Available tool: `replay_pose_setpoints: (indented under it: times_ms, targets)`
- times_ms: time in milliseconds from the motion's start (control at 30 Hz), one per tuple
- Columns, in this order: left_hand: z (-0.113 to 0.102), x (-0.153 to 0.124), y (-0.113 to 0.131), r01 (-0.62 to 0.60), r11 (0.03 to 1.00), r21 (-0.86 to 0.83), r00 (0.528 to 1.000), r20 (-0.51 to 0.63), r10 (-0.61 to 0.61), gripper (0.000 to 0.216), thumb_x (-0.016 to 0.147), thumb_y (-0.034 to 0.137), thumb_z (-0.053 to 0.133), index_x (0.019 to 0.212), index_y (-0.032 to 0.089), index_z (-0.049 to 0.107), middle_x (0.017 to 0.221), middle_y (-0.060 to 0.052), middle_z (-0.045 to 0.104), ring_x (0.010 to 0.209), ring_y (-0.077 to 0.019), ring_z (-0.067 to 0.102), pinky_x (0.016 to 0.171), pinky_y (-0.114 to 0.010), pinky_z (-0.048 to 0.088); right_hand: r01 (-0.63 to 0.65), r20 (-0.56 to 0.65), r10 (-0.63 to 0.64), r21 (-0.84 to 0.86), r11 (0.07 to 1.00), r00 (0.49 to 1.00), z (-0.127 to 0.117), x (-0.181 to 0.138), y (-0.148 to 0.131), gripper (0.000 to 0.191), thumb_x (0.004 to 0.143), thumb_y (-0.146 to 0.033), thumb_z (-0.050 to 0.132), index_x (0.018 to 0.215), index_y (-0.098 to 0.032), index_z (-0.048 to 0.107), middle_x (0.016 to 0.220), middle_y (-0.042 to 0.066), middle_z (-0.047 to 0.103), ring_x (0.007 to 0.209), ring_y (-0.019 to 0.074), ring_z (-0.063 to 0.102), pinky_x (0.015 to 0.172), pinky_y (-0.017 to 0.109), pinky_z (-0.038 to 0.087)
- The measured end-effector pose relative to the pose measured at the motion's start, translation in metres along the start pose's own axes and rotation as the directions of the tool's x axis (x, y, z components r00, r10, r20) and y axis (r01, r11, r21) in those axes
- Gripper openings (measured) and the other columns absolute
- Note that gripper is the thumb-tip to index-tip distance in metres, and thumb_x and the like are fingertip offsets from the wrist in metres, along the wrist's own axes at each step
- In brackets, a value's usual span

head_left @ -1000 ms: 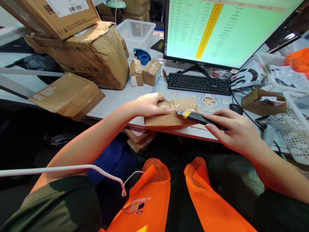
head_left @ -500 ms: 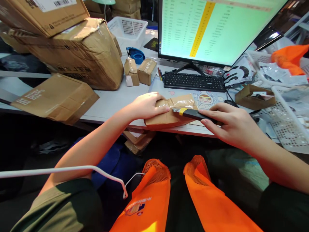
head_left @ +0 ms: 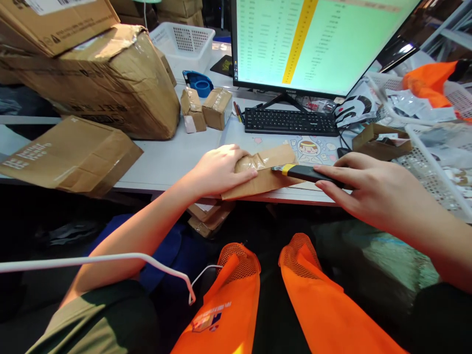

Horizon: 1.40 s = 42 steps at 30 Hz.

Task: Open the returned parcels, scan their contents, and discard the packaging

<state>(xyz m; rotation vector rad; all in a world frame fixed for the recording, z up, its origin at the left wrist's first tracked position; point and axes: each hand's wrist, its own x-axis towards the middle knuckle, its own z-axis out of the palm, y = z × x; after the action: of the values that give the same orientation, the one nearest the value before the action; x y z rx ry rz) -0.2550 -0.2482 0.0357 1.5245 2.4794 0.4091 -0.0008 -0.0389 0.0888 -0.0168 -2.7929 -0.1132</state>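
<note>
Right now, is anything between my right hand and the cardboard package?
Only the utility knife your right hand holds, its tip at the cardboard package; I can't tell whether it touches. Nothing else visible stands between.

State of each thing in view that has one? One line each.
Left hand: holding cardboard package
Right hand: gripping utility knife
Utility knife: blade out, contact unclear
Cardboard package: taped on top; cut or not, can't tell
Monitor: on, table showing
Small carton right of keyboard: open, things inside
Large left carton: creased, another box on top
Orange vest: open at front
</note>
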Motion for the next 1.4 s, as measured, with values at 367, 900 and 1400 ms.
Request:
replay_pose_setpoints:
  times_ms: [367,900,1400]
  targets:
    - [-0.022,0.012,0.007,0.022,1.0,0.022,0.994,0.108,-0.025,0.07,0.092,0.065,0.052,0.148,0.027,0.067,0.134,-0.008,0.074,0.122,-0.0328,0.068,0.104,-0.039,0.053,-0.422,-0.142,0.401,-0.166,0.891,0.905,0.077,-0.085,0.2,0.043,0.104,-0.059,0.065,0.107,-0.023,0.089,0.085,0.013,0.077,0.07,0.0218,0.064,0.063,0.039,0.043]
    - [-0.03,0.055,0.057,-0.174,0.961,0.216,0.948,0.301,0.103,0.065,0.106,0.059,0.031,0.103,0.021,0.085,0.085,-0.012,0.078,0.087,-0.0299,0.072,0.093,-0.042,0.051,-0.2,-0.256,0.5,0.698,0.688,0.827,0.163,0.034,-0.011,0.064,0.104,-0.073,0.052,0.136,-0.019,0.066,0.124,0.019,0.072,0.115,0.0347,0.068,0.103,0.052,0.057]
    - [-0.031,0.069,0.04,-0.117,0.942,0.314,0.96,0.28,0.026,0.067,0.108,0.049,0.026,0.103,0.016,0.083,0.086,-0.015,0.077,0.082,-0.0278,0.071,0.085,-0.039,0.051,-0.079,-0.424,0.44,0.643,0.762,0.792,0.188,0.058,0.003,0.04,0.103,-0.062,0.058,0.107,-0.024,0.065,0.112,0.014,0.069,0.109,0.0335,0.065,0.102,0.053,0.053]
